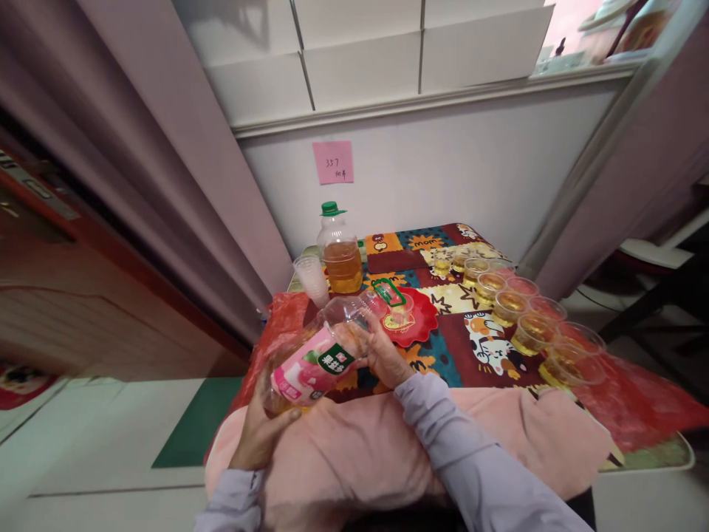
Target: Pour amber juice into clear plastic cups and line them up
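Note:
A large clear plastic bottle (318, 362) with a pink label lies tilted between my hands, its neck toward the upper right. My left hand (260, 425) is wrapped around its lower end. Near the neck, my right hand (382, 351) grips the bottle from the side; some of its fingers are hidden. A green plastic ring (389, 292) shows by the bottle's neck. Just beyond the neck, a clear cup (403, 310) stands on a red scalloped plate (426, 331). Whether liquid is flowing, I cannot tell.
At the right stand several clear cups (509, 304) of yellowish liquid in rows. Behind the tilted bottle are a green-capped jug (343, 262) of amber liquid and a stack of clear cups (312, 279). A pink cloth (354, 451) covers the near edge; a wall (432, 177) stands behind.

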